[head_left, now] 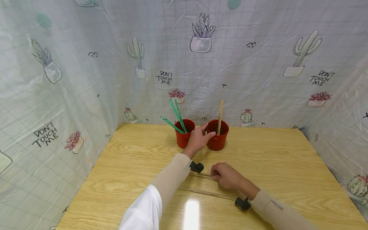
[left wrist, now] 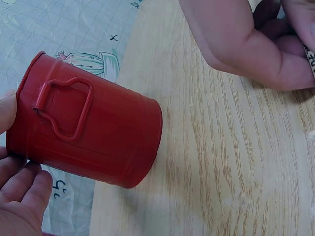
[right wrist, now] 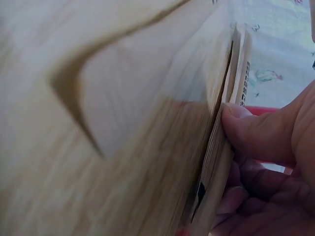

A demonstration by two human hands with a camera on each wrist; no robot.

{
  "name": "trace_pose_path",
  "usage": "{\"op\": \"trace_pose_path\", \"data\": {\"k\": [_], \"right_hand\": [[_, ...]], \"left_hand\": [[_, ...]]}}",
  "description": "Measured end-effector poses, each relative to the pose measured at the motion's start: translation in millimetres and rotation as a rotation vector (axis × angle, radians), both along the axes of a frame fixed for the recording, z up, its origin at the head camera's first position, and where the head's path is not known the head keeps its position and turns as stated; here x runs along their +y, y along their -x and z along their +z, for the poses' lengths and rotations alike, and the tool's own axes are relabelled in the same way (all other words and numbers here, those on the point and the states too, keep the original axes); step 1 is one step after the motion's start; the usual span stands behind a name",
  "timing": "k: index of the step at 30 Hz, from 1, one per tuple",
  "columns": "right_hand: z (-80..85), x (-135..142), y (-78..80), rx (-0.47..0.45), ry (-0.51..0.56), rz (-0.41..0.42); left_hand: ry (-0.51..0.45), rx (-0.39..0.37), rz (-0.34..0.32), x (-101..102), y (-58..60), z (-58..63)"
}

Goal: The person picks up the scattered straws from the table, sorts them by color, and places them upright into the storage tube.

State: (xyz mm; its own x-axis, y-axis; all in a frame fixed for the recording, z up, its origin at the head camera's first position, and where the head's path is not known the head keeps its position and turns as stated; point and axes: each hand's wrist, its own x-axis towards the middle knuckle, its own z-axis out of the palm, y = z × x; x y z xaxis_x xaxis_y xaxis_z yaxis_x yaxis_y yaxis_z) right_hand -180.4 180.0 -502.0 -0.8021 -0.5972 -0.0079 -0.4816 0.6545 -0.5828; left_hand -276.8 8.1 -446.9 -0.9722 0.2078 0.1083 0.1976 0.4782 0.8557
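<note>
My left hand [head_left: 198,139] grips the upper rim of the right-hand red bucket [head_left: 216,145], thumb and fingers on either side of it in the left wrist view. That bucket has a wire handle [left wrist: 81,110] on its side and stands upright, with one tan stick [head_left: 221,110] leaning in it. Close above the table, my right hand [head_left: 228,176] pinches a long, thin tan stick [head_left: 204,175] with dark printed characters. Its thumb [right wrist: 256,130] presses along the stick's edge in the right wrist view. Nearer me, another printed tan stick [head_left: 204,192] lies on the table.
Just left of the gripped bucket stands a second red bucket [head_left: 181,140], holding several green sticks [head_left: 174,110]. A printed plastic curtain [head_left: 184,67] encloses the back and sides of the wooden table [head_left: 276,153]. Black wrist cameras [head_left: 242,203] sit on both wrists.
</note>
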Motion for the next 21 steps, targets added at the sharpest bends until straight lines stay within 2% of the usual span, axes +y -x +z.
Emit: {"op": "trace_pose_path", "data": {"k": [7,21], "right_hand": [[0.8,9.4,0.0,0.006,0.015,0.016],[3.5,16.5,8.5,-0.045,0.040,0.026]], "left_hand": [[0.000,0.002,0.001,0.3,0.6,-0.8],[-0.002,-0.011,0.013,4.0,5.6,-1.6]]}}
